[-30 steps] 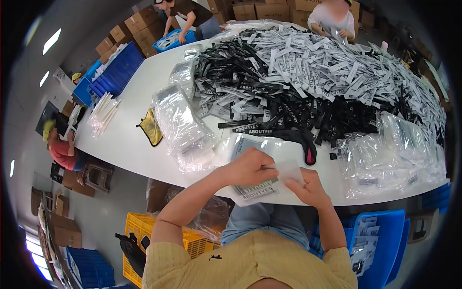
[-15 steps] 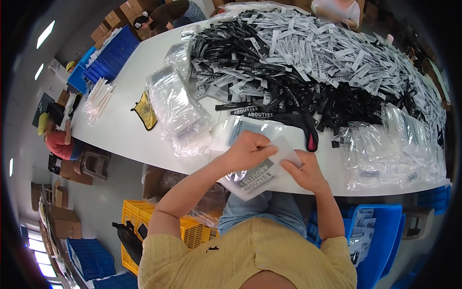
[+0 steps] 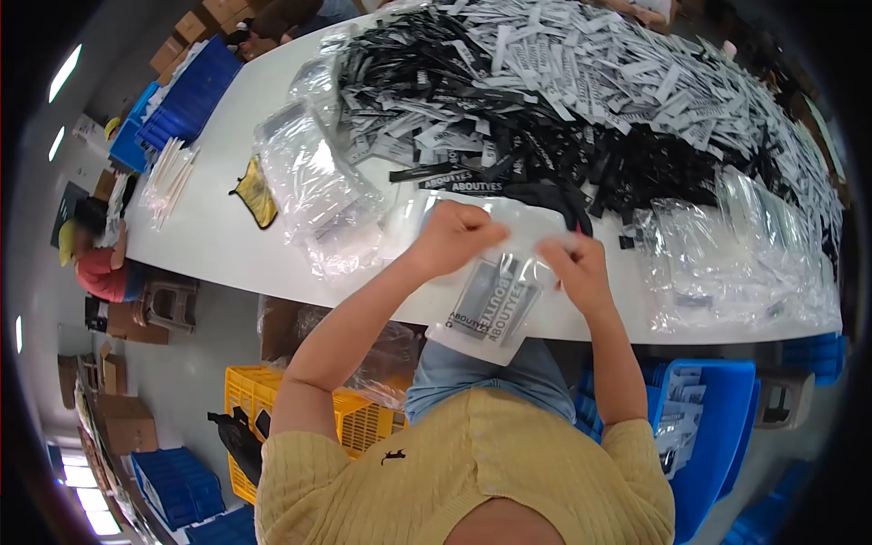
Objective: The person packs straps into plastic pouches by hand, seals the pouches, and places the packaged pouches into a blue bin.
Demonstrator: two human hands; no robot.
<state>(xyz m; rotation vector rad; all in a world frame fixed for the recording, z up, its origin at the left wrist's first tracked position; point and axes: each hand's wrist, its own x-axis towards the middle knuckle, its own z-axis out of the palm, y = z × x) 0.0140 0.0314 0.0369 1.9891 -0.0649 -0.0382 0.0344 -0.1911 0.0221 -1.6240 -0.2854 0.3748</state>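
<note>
Between my two hands, over the table's front edge, hangs a translucent plastic pouch (image 3: 490, 309) printed ABOUTYES, with dark strips showing in it. My left hand (image 3: 457, 238) is closed, pinching the pouch's upper left side. At its upper right side my right hand (image 3: 574, 263) is closed on the pouch too, slightly blurred. Behind the hands rises a big heap of black and grey ABOUTYES packets (image 3: 545, 91). Clear plastic bags (image 3: 313, 173) lie to the left, and more clear bags (image 3: 736, 263) lie to the right.
On the white table (image 3: 218, 245) are a yellow cloth piece (image 3: 258, 194), white sticks (image 3: 170, 182) and a blue crate (image 3: 193, 95). Below stand a yellow crate (image 3: 243, 386) and a blue bin (image 3: 718, 436). A person in red (image 3: 102, 274) sits at the far left.
The pouch now hangs more upright with its printed face showing, where its top was folded over before. My hands have moved slightly apart, and the camera view has shifted.
</note>
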